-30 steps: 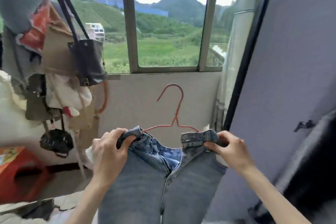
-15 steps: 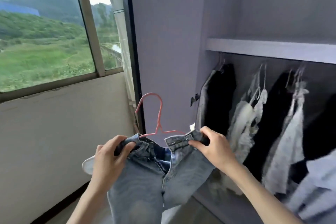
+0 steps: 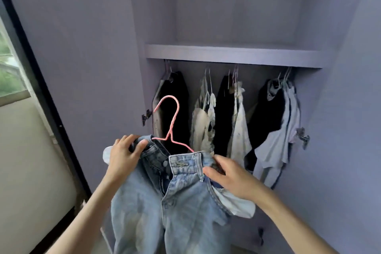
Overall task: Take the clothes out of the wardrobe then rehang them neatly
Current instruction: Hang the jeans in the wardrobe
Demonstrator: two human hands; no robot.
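Jeans: faded light-blue denim cloth, matt, coarse weave, with a metal button and zip. Hanger: thin wire with a smooth pink coating, slightly glossy. Wardrobe: flat lilac panels, smooth and matt, with metal hinges. Hung garments: soft black and white cloth, matt.

Both hands grip jeans on a pink hanger before the wardrobe

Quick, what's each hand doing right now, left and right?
Left hand: grips the left end of the jeans' waistband, over the pink hanger.
Right hand: pinches the waistband's right end.
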